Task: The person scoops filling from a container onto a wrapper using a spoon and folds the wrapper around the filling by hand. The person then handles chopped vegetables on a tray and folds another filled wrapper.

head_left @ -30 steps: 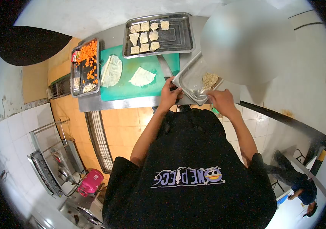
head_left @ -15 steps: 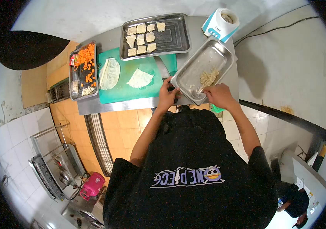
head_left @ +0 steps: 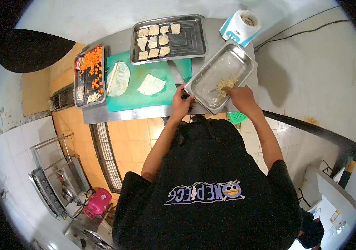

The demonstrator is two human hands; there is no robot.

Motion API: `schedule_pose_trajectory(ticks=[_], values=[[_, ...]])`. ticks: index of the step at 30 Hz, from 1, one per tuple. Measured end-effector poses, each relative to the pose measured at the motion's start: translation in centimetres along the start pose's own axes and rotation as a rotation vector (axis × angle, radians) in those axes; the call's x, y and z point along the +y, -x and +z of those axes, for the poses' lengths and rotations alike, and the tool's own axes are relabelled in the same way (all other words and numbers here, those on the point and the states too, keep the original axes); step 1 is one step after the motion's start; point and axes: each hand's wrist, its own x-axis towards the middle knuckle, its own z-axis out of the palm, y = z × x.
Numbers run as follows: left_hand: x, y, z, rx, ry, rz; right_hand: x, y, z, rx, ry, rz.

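My left hand (head_left: 181, 104) grips the near-left corner of a deep metal food pan (head_left: 206, 71), which sits tilted askew at the table's front edge. Inside the pan is a clump of pale, mashed or shredded filling (head_left: 227, 82), with smears on the bottom around it. My right hand (head_left: 241, 99) reaches over the pan's right rim, fingers closed at the filling; whatever they hold is hidden. Left of the pan, a green cutting board (head_left: 138, 102) carries a folded pale dough sheet (head_left: 118, 79) and a smaller cut piece (head_left: 151, 85). A knife (head_left: 176, 72) lies near my left hand.
Behind the board, a dark metal tray (head_left: 186, 41) holds several square dough pieces. At left, another tray (head_left: 76, 85) holds chopped carrots and pale bits. A white-and-blue appliance (head_left: 239, 27) stands at the back right. A green basket (head_left: 237, 117) shows below the table edge; another person (head_left: 312, 231) is lower right.
My right hand has moved up and deeper into the pan, onto the filling, which looks more spread. My left hand keeps its grip. The person at lower right has shifted downward.
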Motion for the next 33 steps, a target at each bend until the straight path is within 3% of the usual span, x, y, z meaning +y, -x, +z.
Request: schedule_pose_trajectory(ticks=[4, 6, 9, 33], values=[[0.3, -0.2, -0.1, -0.005, -0.030, 0.063, -0.7, 0.5, -0.3, -0.127, 0.063, -0.033], [0.5, 0.1, -0.1, -0.011, -0.013, -0.028, -0.2, 1.2, -1.4, -0.190, 0.035, -0.056], [0.3, 0.1, -0.2, -0.037, 0.017, -0.013, 0.6, 1.3, -2.2, -0.100, 0.046, -0.001], [-0.2, 0.0, 0.5, 0.061, -0.003, -0.017, -3.4, 3.6, 0.0, -0.113, 0.167, 0.115]])
